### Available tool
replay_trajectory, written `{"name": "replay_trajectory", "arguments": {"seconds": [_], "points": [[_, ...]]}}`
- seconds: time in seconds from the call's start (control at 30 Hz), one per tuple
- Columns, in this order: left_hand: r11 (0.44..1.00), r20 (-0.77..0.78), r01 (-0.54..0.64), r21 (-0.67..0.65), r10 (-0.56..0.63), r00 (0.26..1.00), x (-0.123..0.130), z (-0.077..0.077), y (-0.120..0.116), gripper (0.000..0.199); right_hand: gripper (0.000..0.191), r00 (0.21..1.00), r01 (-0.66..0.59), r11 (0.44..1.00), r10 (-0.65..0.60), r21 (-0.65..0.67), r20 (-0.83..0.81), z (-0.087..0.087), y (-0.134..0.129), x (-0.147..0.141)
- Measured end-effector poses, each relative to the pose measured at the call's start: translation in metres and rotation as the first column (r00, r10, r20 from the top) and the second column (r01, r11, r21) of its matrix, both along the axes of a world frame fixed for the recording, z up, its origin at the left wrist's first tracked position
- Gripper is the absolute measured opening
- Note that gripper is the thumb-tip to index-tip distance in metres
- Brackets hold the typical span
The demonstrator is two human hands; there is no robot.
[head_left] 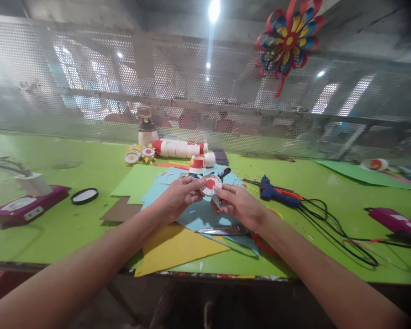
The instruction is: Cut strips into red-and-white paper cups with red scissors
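Note:
My left hand [183, 195] pinches the left edge of a small round white paper disc [210, 184] with a red centre and a patterned ring. On the disc's other side, my right hand [238, 204] has its fingers closed at the lower right edge. A pale pointed paper piece [216, 199] hangs just below the disc, by my right fingers; whether it is attached cannot be made out. Under both hands lie light blue paper sheets [195, 219]. Scissors [222, 230] rest on them, partly hidden by my right wrist. Just behind stands a red and white paper cup [197, 164].
Yellow paper [178, 246] reaches the table's front edge. A blue glue gun [274, 191] with trailing cables lies right. Purple power strips [30, 205] flank the workspace. Stacked paper cups [181, 148] and yellow paper flowers [139, 155] sit at the back, before a perforated metal screen [192, 82].

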State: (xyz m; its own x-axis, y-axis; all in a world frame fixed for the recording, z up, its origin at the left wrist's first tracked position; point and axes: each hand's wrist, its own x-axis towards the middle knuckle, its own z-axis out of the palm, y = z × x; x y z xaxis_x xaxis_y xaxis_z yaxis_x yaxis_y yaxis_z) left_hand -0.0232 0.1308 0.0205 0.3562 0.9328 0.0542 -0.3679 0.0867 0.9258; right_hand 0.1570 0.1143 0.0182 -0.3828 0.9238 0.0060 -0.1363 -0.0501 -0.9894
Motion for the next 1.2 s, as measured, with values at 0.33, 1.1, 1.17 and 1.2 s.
{"name": "replay_trajectory", "arguments": {"seconds": [0.33,1.1,1.17,1.2], "points": [[0.997,-0.037,0.034,0.063,-0.032,0.999,0.0025,-0.0027,0.0011,0.025,0.036,0.998,0.032,0.999,-0.034,0.025,0.062,-0.0025,-0.0044,-0.0073],[0.998,0.012,0.042,0.036,-0.042,0.999,0.0003,-0.0015,0.0002,0.026,0.035,0.999,-0.043,0.997,0.042,0.059,0.013,0.0004,-0.0079,-0.0038],[0.998,0.019,0.049,0.050,-0.050,0.999,0.0008,-0.0016,0.0000,0.025,0.033,0.999,-0.022,0.999,0.021,0.043,0.027,0.0016,-0.0087,-0.0038],[0.997,0.019,0.051,0.051,-0.052,0.998,0.0011,-0.0015,-0.0002,0.024,0.033,0.999,-0.007,0.999,0.006,0.041,0.036,0.0017,-0.0089,-0.0041]]}}
